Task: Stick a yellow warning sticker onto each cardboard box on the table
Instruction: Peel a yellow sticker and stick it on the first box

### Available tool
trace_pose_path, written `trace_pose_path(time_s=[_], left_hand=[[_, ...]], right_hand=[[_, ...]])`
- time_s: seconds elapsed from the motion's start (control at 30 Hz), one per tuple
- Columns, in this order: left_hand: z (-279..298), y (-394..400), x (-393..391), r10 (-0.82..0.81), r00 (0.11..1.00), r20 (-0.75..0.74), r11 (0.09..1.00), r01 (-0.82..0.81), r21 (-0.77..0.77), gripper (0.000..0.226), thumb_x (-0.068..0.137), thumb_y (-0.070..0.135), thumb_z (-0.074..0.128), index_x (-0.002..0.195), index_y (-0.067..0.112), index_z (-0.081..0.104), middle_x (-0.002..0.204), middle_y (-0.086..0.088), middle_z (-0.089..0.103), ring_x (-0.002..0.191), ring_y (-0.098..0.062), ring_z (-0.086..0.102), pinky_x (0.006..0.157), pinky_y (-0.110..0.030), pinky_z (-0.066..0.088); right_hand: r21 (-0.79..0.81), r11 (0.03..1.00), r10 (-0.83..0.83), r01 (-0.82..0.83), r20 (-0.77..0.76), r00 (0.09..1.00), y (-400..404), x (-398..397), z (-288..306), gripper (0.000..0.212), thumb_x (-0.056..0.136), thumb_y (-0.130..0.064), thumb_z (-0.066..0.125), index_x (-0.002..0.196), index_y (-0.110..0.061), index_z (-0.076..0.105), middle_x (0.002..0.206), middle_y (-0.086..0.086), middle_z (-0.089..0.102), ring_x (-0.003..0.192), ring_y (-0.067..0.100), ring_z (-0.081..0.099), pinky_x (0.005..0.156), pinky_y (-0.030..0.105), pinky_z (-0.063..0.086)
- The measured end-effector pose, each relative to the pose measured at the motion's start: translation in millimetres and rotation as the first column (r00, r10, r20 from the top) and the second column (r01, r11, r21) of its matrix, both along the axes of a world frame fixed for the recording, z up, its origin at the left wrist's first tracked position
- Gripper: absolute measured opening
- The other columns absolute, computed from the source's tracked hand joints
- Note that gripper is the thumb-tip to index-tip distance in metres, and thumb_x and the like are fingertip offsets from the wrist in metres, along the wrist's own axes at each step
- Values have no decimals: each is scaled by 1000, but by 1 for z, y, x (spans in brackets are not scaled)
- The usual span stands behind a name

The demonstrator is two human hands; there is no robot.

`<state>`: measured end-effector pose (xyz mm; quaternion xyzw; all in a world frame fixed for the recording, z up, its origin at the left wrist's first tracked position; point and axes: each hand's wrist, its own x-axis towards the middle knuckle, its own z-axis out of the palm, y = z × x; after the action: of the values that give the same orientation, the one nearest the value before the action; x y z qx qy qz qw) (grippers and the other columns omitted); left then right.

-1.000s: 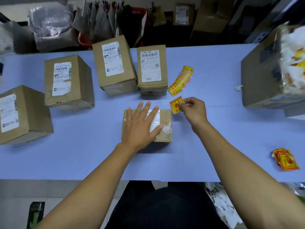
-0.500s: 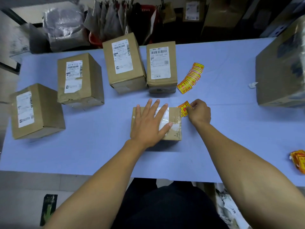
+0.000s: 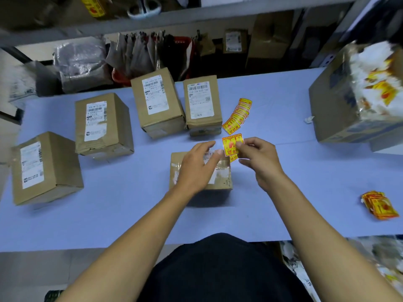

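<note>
My right hand (image 3: 258,159) pinches a yellow warning sticker (image 3: 231,145) by its right edge, above the far right corner of the small cardboard box (image 3: 200,171) nearest me. My left hand (image 3: 196,166) hovers over that box, fingers loosely extended, its thumb touching the sticker's lower left edge. Beyond this box stand two upright boxes (image 3: 201,104), (image 3: 158,102); left of it, two more (image 3: 102,124), (image 3: 44,166). A fanned row of stickers (image 3: 238,114) lies just beyond the box's far right corner. A second sticker pile (image 3: 378,204) lies well to its right on the table (image 3: 283,105).
</note>
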<state>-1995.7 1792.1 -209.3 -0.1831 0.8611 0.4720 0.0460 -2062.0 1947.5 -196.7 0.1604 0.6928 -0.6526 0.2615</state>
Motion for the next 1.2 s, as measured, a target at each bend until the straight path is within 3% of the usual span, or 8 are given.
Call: trace_pose_path(time_s=[0.07,0.13,0.23,0.4,0.53,0.77,1.2], left_hand=[[19,9,-6,166,984,61,916,-177,361,25,92,28,69,114,18,68,109,-5,73,97,-17,70,85,-31,56],[29,12,-7,243,964,108,773,-259,579,14,91,11,69,105,11,68,96,-10,75,80,-18,72,72,-30,59],[39,8,-2,301,945,127,669,-304,679,9,91,1,66,99,6,65,81,-6,73,64,-12,68,60,-24,56],[53,-7,6,341,928,148,515,-316,797,8,92,1,64,99,4,62,76,-5,72,61,-12,67,62,-22,56],[71,-11,12,257,958,126,501,-243,830,6,91,1,64,92,7,64,78,-8,69,68,-19,67,69,-28,57],[88,-21,17,278,955,102,462,-225,858,6,91,0,62,92,5,65,79,-12,63,67,-17,62,65,-22,58],[98,-16,24,315,949,-15,560,-173,810,12,89,-4,64,95,6,67,72,-3,69,60,-15,63,65,-24,57]], right_hand=[[-54,997,47,-47,-1,999,-5,12,14,10,93,-14,68,82,-13,68,76,5,67,73,17,62,67,25,53],[-100,993,60,-60,-6,998,-11,21,23,8,93,-11,67,86,-10,68,76,6,66,71,17,62,65,24,54],[-156,985,67,-71,-28,997,-16,27,35,9,94,-9,65,85,-8,67,76,8,65,69,18,62,69,29,58],[-152,969,186,-195,-73,980,-15,31,54,8,95,-8,63,89,-6,68,76,6,68,69,13,63,66,27,58],[-119,955,254,-271,-145,956,-24,35,69,13,95,-7,63,84,-8,68,72,4,66,68,11,62,65,29,58],[-245,915,285,-321,-172,943,-23,36,84,16,96,-2,58,86,-6,69,75,7,68,77,16,66,73,34,61],[-206,912,300,-354,-255,919,-24,41,86,14,95,-1,60,87,-4,71,77,9,69,81,17,68,77,37,62]])
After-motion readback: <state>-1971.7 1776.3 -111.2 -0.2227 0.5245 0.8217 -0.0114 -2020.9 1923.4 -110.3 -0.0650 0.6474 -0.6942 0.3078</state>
